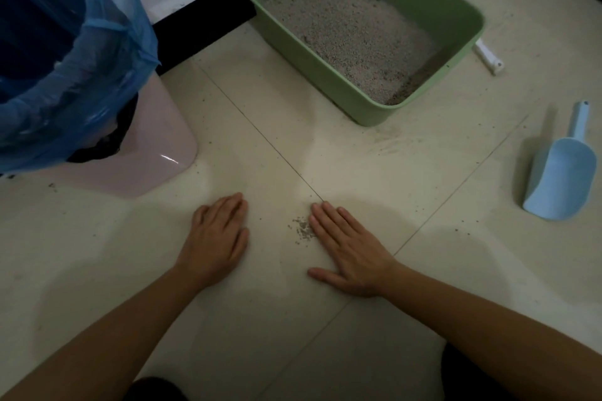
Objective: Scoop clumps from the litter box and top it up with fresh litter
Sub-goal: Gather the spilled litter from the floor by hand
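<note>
Both hands lie flat on the floor (293, 319), palms down, gripping nothing. Left hand (216, 238): fingers straight and together, pressed to the tile. Right hand (348, 254): fingers straight, thumb spread wide. Between the two hands lie spilt grains (303, 229), one small heap, touching the right hand's fingertips and apart from the left hand.

Box (309, 72): one, green, rectangular, open-topped, near the floor's far edge, well apart from both hands. It holds litter (351, 29), pale grey-beige granules covering its bottom, thinner and darker along the near right wall; a dusting of grains lies on the floor just before its near corner.

Scoop (557, 172): one, light blue, on the floor near the right edge, bowl upward, mouth toward the person, handle pointing away; untouched by either hand.

Bin (153, 156): one, pink, at the floor's left side, beside the left hand but apart from it. It is lined with one blue bag (97, 42) folded over the rim; the inside is too dark to tell what it holds.

White piece (487, 57): one, narrow, projecting from behind the box's right corner; what it is cannot be told.

Skirting (202, 19): black, along the far edge.
</note>
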